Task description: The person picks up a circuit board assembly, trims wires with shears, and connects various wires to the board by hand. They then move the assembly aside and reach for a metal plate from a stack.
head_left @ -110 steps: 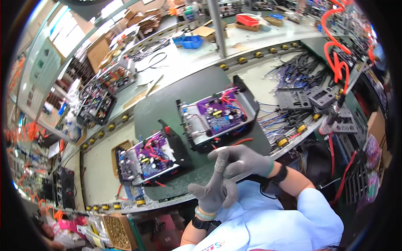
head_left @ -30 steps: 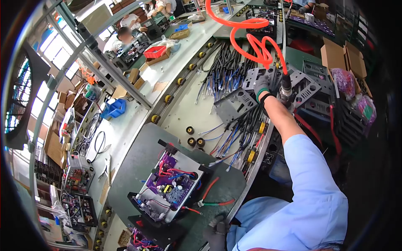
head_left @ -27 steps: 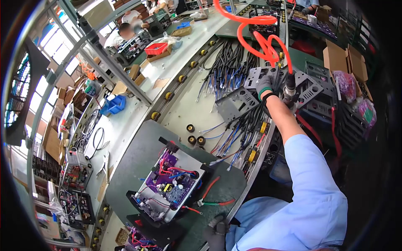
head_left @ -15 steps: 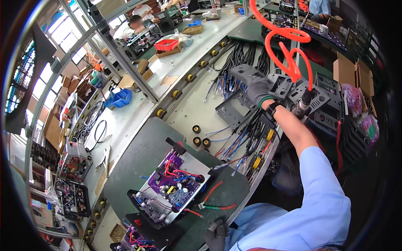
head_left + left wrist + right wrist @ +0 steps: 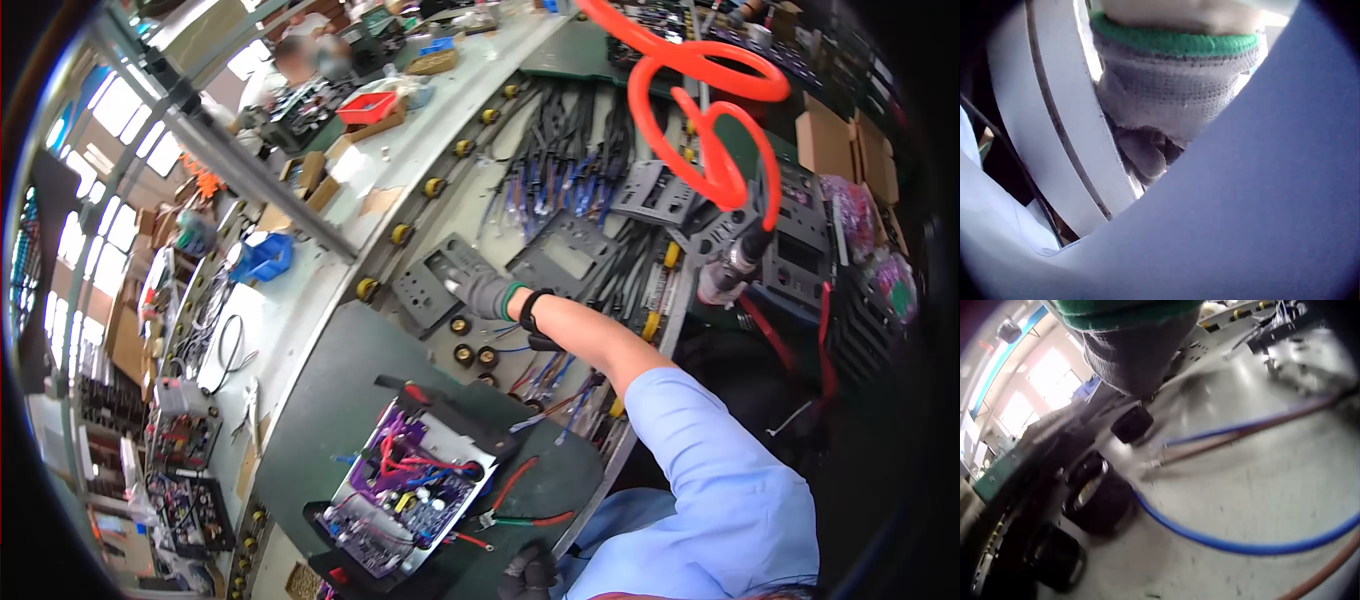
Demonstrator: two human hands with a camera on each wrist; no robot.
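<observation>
My right hand point(image 5: 485, 295), in a grey glove with a green cuff, grips the right edge of a grey metal panel point(image 5: 428, 283) with cut-outs, over the conveyor just beyond the green mat. Black round knobs with brass centres point(image 5: 463, 354) lie below that hand; the right wrist view shows such a knob point(image 5: 1100, 497) close up beside a blue wire point(image 5: 1235, 549). My left hand point(image 5: 528, 573), gloved too, rests loosely curled at the mat's front edge. Its thumb point(image 5: 1142, 155) shows in the left wrist view; a sleeve hides the rest.
An open chassis with a purple circuit board point(image 5: 405, 480) sits on the green mat point(image 5: 330, 400). Red-handled pliers point(image 5: 490, 519) lie beside it. Another grey panel point(image 5: 565, 255) and cable bundles point(image 5: 560, 165) lie farther along. An orange coiled air hose point(image 5: 700, 130) hangs at the right.
My right hand has taken a grey panel from the stack at the right and carried it left and nearer, to beside the mat and knobs. The left hand has stayed at the edge.
</observation>
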